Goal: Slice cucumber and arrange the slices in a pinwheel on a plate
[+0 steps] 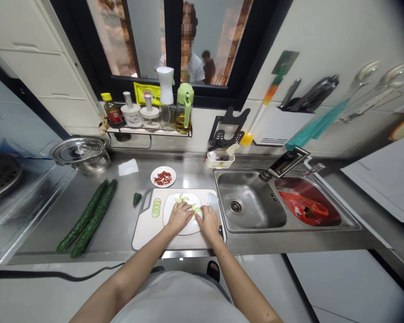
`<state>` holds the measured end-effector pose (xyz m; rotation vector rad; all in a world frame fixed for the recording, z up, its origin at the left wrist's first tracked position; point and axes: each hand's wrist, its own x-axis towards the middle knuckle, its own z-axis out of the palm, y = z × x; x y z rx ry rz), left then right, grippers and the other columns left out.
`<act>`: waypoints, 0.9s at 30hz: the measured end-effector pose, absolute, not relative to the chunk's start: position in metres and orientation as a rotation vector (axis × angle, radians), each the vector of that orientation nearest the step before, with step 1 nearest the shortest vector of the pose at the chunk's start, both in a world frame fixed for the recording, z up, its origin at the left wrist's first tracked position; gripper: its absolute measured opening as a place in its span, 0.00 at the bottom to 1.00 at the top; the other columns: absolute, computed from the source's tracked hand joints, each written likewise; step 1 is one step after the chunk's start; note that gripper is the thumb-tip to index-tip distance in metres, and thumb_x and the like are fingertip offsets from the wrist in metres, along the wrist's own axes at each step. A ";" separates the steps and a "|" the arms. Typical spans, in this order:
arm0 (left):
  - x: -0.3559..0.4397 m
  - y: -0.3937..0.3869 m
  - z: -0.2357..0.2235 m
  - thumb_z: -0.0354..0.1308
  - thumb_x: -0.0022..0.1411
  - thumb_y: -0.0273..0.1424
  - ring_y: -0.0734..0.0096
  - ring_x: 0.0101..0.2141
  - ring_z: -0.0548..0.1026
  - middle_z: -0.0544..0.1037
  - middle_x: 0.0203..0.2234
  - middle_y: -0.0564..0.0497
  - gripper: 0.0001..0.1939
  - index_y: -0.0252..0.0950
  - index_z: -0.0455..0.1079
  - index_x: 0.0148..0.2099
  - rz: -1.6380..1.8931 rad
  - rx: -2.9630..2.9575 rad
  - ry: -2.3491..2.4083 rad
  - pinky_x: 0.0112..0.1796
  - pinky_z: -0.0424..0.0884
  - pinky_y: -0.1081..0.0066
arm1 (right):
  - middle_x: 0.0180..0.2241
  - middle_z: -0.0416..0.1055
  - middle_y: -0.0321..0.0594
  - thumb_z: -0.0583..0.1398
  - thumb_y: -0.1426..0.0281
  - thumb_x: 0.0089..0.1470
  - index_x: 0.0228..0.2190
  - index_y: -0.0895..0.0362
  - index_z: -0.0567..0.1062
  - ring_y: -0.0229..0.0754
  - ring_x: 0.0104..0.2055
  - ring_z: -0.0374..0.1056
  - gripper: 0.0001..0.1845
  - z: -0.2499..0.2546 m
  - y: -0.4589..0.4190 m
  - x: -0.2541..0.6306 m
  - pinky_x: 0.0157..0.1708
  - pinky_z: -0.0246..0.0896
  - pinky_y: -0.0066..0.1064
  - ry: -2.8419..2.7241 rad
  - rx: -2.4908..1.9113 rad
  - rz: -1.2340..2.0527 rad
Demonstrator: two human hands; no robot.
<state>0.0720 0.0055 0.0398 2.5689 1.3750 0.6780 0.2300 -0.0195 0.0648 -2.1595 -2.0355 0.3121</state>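
- Two bare hands are held over one white plate (169, 205), which is set on one cutting board (147, 234) at the near edge of the counter.
- The left hand (180, 217) is spread low over the middle of the plate, its fingertips near the slices; whether anything is gripped cannot be told.
- The right hand (207, 223) is placed at the plate's right side, fingers at a pale green slice (197, 210); whether they are closed on it cannot be told.
- A few more slices (182, 198) are laid at the plate's far side, partly hidden, so no sure count can be given.
- On the board's left part, four or five overlapping cucumber slices (156, 208) are lined up.
- One knife (212, 201) is laid at the board's right side, partly covered by the right hand.
- One cucumber end (137, 199) is left of the board; two whole cucumbers (96, 217) are laid side by side farther left.
- One small dish (153, 178) of many red pieces (162, 178) is placed beyond the board.
- One lidded pot (96, 164) is seen far left, and two sink basins (255, 211) are seen right, one red bag (304, 208) being held in the right one.
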 end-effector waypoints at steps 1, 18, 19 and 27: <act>0.072 0.006 0.040 0.55 0.62 0.33 0.59 0.49 0.66 0.76 0.44 0.50 0.08 0.44 0.76 0.41 0.675 2.571 1.369 0.47 0.58 0.58 | 0.42 0.68 0.43 0.55 0.62 0.57 0.44 0.54 0.69 0.44 0.43 0.62 0.14 0.064 -0.019 0.230 0.39 0.51 0.30 -2.036 -2.159 0.307; 0.072 0.008 0.039 0.55 0.62 0.31 0.61 0.48 0.66 0.77 0.43 0.51 0.08 0.44 0.75 0.42 0.643 2.585 1.348 0.46 0.58 0.60 | 0.42 0.67 0.44 0.56 0.59 0.57 0.44 0.55 0.69 0.44 0.44 0.62 0.17 0.063 -0.016 0.233 0.39 0.52 0.30 -2.034 -2.151 0.302; 0.072 0.008 0.038 0.56 0.62 0.31 0.62 0.48 0.66 0.77 0.43 0.51 0.08 0.44 0.75 0.42 0.643 2.587 1.346 0.46 0.58 0.60 | 0.42 0.67 0.44 0.56 0.59 0.56 0.44 0.55 0.69 0.44 0.44 0.62 0.16 0.063 -0.016 0.233 0.39 0.52 0.29 -2.035 -2.150 0.306; 0.071 0.009 0.033 0.56 0.61 0.31 0.62 0.48 0.66 0.77 0.42 0.51 0.08 0.45 0.75 0.41 0.672 2.579 1.346 0.46 0.58 0.60 | 0.40 0.68 0.42 0.54 0.66 0.58 0.42 0.56 0.70 0.42 0.42 0.62 0.12 0.060 -0.012 0.240 0.39 0.51 0.29 -2.012 -2.107 0.276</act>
